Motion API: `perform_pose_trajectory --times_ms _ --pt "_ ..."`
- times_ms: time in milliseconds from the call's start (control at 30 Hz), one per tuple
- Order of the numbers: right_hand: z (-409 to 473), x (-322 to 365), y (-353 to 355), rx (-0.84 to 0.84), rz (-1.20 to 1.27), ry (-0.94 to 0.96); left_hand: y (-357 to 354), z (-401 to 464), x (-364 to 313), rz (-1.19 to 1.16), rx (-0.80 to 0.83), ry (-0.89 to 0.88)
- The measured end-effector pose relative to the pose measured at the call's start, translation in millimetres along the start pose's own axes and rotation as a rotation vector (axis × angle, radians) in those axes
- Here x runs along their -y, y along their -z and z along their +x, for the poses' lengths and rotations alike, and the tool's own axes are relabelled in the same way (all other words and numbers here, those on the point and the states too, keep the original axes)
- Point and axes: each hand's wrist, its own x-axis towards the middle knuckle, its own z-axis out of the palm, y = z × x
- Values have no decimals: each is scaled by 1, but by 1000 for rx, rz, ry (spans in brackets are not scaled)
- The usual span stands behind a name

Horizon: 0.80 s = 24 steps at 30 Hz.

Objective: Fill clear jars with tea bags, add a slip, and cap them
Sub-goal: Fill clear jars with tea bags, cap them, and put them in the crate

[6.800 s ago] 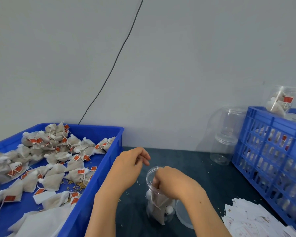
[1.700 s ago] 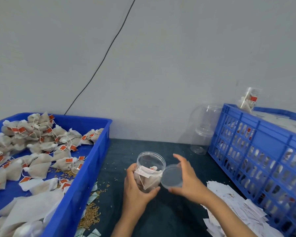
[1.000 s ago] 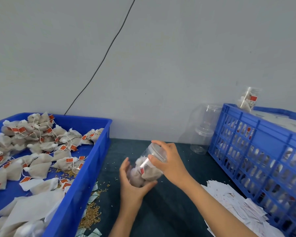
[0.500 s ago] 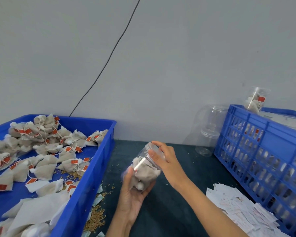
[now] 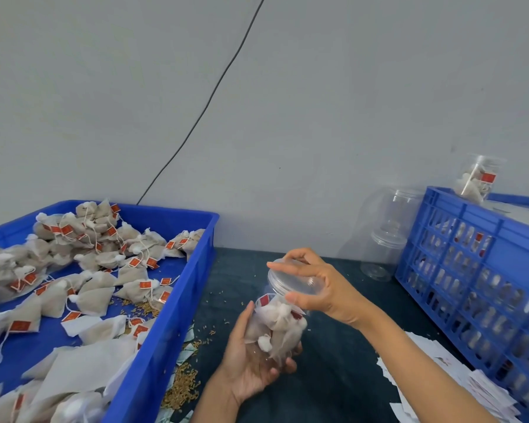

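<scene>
A clear plastic jar [image 5: 277,326], round and tilted, is held above the dark, felt-like desk [image 5: 333,377]. The left hand [image 5: 251,358] cups its base from below, fingers curled round the wall. The right hand [image 5: 321,285] grips the translucent lid [image 5: 293,280] on the jar's mouth, thumb and fingers closed round its ribbed rim. Inside are soft, papery tea bags [image 5: 280,323] with red tags. On the left, a smooth blue tray [image 5: 177,303] holds many loose bags [image 5: 95,254]; spilled grain [image 5: 180,389] lies beside it. On the right stand a slotted blue crate [image 5: 471,270], empty stacked jars [image 5: 385,239] and scattered white slips [image 5: 458,380].
</scene>
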Motion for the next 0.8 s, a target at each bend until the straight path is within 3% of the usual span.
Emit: perform_pose_trajectory --times_ms 167,333,567,667,800 --pt "3 3 0 16 -26 -41 1 1 2 -74 49 41" --pt "1 12 -7 -22 33 -18 2 0 2 -63 -2 -106" --pt "0 32 0 179 -8 19 1 -6 3 -117 133 28" --pt "-2 31 -3 136 11 3 -2 -7 4 -180 147 41" --pt "-5 23 -9 -7 28 -62 0 -1 6 -113 11 -53"
